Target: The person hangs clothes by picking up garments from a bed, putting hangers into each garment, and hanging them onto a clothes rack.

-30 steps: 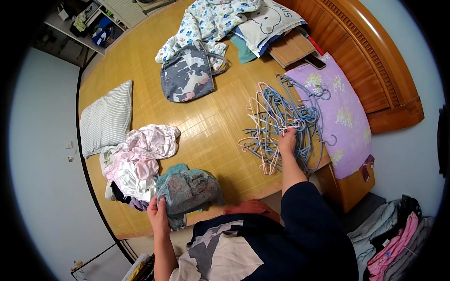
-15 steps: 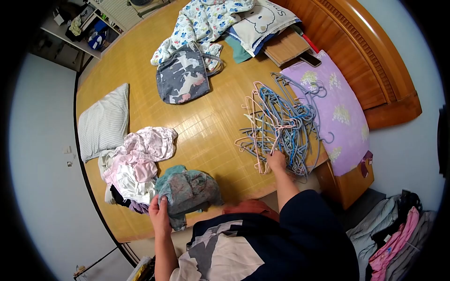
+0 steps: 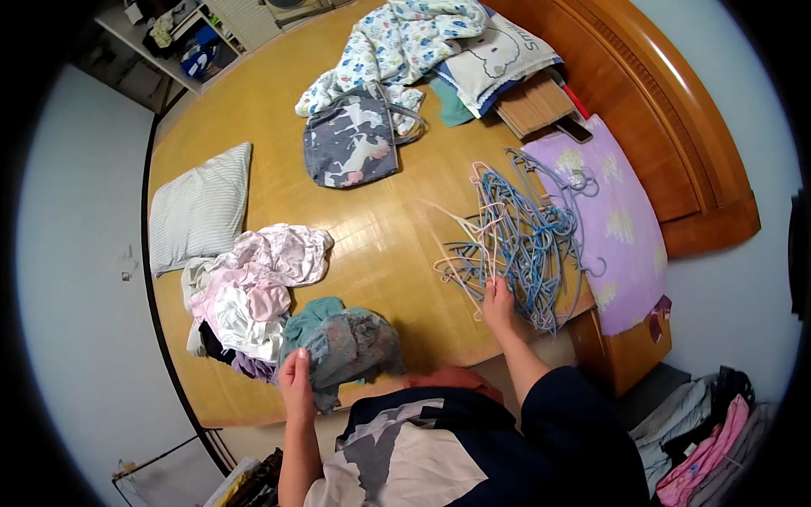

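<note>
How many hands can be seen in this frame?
2: the left hand at the left edge of the grey-green garment, and the right hand at the near side of the hanger pile. No others seem hidden.

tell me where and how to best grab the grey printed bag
The handle looks like the best grip, taken from the right: on the grey printed bag it juts as a loop past the right edge, with bare mat beyond, while patterned white cloth borders the top.
</note>
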The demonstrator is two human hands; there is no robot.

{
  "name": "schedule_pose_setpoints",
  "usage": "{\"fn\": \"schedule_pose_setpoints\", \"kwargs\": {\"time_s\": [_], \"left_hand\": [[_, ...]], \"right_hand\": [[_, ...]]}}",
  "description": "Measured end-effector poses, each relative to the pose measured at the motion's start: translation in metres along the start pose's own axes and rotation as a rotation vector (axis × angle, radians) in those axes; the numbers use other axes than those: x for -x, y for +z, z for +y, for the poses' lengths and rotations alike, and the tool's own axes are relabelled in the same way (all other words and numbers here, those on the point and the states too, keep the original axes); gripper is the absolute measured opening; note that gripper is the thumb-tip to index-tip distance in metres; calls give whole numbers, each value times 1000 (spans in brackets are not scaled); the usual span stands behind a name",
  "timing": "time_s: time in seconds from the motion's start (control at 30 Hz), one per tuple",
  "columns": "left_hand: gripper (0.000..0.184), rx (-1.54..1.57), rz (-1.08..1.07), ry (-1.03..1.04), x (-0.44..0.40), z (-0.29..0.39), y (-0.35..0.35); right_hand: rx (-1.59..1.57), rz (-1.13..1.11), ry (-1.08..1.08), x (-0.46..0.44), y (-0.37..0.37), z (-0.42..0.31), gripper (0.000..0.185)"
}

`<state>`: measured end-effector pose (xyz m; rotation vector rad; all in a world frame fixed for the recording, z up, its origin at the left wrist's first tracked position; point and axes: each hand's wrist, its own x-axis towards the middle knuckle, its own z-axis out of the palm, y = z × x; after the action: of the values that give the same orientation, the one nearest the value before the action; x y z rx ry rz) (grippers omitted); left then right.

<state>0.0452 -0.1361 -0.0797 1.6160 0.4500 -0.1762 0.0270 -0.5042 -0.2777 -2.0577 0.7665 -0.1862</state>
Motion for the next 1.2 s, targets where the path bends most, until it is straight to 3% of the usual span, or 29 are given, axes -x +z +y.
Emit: {"fn": "schedule_pose_setpoints", "kwargs": {"time_s": [0.07,0.23,0.37,0.47,0.53,0.73,0.9,1.13,1.2], "left_hand": [[25,-33,26,-10,1,4,6],[23,-140,-49,44,2,5,12],[24,-146,-93,41,8,9,13],[24,-139,-84,19,11,7,11],[24,-139,-106,1,12,6,10],[33,-237,-222,-68,-3,-3,35],[43,-430,-487,-41,-32,-24,92],[59,-310,-629,-186,-71,-44,169],[64,-106,-631,-316,-77,-41,186]], "right_hand": [[-23,-19,-83,3,-1,-14,19],[-15,-126,11,8,-7,-36,22],[-91,-15,-139,1,12,1,26],[-285,-174,47,-6,15,22,28],[-714,-425,415,-5,-5,-8,28],[-1012,-489,501,-8,-15,-38,28],[-1100,-535,530,-12,-19,-46,25],[-1168,-636,525,-7,-24,-45,25],[-1212,-697,540,-3,-26,-44,26]]}}
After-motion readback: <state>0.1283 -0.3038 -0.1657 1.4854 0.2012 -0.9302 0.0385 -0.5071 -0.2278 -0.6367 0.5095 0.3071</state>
